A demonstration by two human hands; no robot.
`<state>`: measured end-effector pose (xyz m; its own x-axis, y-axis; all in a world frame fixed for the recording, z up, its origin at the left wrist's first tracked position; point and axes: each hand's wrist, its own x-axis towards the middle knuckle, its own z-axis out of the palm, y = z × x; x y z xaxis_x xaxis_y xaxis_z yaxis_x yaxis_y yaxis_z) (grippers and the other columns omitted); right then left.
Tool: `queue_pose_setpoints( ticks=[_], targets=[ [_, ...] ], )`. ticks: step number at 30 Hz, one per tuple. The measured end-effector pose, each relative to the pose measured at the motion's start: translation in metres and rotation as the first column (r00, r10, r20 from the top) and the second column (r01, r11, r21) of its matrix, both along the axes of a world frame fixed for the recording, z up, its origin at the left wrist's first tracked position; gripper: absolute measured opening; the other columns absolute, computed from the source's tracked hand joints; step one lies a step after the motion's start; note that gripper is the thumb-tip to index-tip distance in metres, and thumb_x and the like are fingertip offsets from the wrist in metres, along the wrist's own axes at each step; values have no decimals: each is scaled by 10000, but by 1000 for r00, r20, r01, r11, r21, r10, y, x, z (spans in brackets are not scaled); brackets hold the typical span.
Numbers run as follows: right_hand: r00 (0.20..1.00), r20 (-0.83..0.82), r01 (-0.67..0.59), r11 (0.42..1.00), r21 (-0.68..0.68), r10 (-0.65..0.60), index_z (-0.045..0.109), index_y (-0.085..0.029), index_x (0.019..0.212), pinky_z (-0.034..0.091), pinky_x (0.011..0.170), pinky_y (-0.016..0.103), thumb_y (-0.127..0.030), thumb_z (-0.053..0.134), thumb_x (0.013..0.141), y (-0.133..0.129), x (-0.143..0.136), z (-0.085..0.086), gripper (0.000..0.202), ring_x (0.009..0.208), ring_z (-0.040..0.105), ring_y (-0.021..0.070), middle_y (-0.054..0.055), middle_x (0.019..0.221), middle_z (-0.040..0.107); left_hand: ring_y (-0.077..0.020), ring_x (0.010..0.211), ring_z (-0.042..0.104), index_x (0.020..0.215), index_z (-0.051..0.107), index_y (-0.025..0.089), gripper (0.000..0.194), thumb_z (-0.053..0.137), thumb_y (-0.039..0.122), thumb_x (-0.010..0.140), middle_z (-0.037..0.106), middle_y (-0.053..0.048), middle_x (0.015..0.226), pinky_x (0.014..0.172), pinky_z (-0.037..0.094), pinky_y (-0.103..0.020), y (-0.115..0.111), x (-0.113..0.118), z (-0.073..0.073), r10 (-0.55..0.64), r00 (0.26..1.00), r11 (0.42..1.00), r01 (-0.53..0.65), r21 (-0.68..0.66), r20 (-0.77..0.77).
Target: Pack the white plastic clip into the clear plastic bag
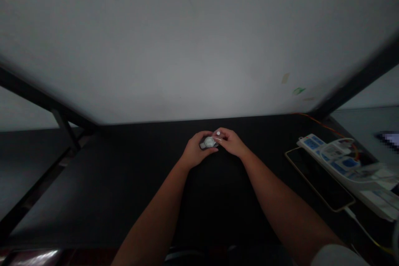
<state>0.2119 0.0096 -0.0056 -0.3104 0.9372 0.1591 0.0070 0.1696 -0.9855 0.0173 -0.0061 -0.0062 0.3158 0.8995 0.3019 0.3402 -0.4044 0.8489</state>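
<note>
Above the black tabletop, near its far edge, my two hands meet. My left hand is closed around a small silver-white wristwatch, gripping it from the left with thumb and fingers. The watch's round face points up, and a short piece of its band shows at the left. My right hand is at the watch's right side, fingers pinched. A tiny white round piece shows between those fingers. The dim light hides finer detail, and the fingers cover the right end of the watch.
A pale wall rises behind the table. At the right lie a phone with a white cable and a white-and-blue power strip with plugs. An orange wire runs along the back right. Dark frame bars flank the table.
</note>
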Motion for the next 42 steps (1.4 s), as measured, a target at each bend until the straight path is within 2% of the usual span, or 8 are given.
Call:
queue_pose_setpoints(
  ticks=[5, 9, 12, 21, 25, 30, 36, 42],
  targets=[
    [988, 50, 141, 989, 40, -143, 675, -225, 778, 479, 675, 295, -388, 721, 793, 4, 1, -6, 169, 702, 587, 161, -1, 751, 662, -259, 1090, 686, 1174, 669, 215, 535, 889, 328, 700, 725, -100, 1166, 994, 538, -436, 0, 0, 0, 12, 1000, 1000, -12, -25, 9],
    [972, -3, 235, 970, 54, -236, 710, -246, 947, 472, 658, 289, -350, 715, 787, 6, 3, -9, 191, 706, 577, 154, 0, 833, 668, -251, 1087, 694, 1161, 671, 215, 487, 867, 304, 724, 735, -90, 1153, 999, 539, -427, -1, 1, 2, 12, 1000, 999, -11, -31, 10],
    [977, -1, 214, 975, 65, -215, 738, -267, 1028, 478, 678, 303, -342, 700, 796, 6, 4, -10, 247, 736, 582, 165, 12, 874, 669, -252, 1079, 700, 1160, 674, 218, 468, 858, 303, 738, 740, -89, 1147, 985, 548, -423, -1, 1, 3, 0, 1000, 999, 0, -35, 9],
    [978, 20, 206, 977, 53, -207, 775, -252, 964, 511, 744, 331, -339, 707, 815, 6, 3, -10, 186, 803, 630, 187, 33, 893, 709, -243, 1066, 703, 1155, 675, 216, 455, 848, 321, 747, 740, -83, 1140, 973, 553, -405, -2, 2, 3, -5, 999, 998, 8, -60, 46],
    [981, -4, 192, 981, 31, -192, 765, -264, 1070, 513, 719, 317, -320, 699, 819, 5, 4, -10, 265, 769, 628, 174, 24, 895, 713, -245, 1063, 704, 1153, 675, 212, 454, 848, 325, 749, 740, -88, 1139, 967, 556, -403, -2, 2, 3, 1, 999, 996, 3, -84, 53],
    [984, 51, 168, 983, 70, -172, 783, -239, 981, 524, 755, 338, -340, 686, 840, 6, 6, -11, 198, 814, 654, 194, 46, 917, 742, -245, 1055, 704, 1148, 676, 208, 445, 843, 331, 754, 741, -87, 1131, 954, 556, -397, -2, 2, 4, -10, 1000, 998, 12, -65, 30],
    [986, 58, 153, 986, 59, -156, 760, -241, 1123, 536, 751, 323, -288, 657, 847, 6, 6, -14, 297, 798, 658, 175, 39, 951, 743, -251, 1060, 701, 1153, 678, 200, 461, 844, 358, 752, 742, -94, 1144, 972, 545, -405, -2, 1, 5, -40, 999, 997, 41, -71, 16],
    [987, 69, 139, 989, 48, -143, 759, -236, 1075, 550, 770, 334, -309, 653, 865, 7, 6, -15, 246, 841, 682, 190, 45, 965, 756, -252, 1058, 700, 1150, 678, 199, 449, 832, 365, 763, 743, -92, 1135, 960, 540, -404, -3, 0, 7, -38, 999, 998, 38, -59, -1]
  ],
)
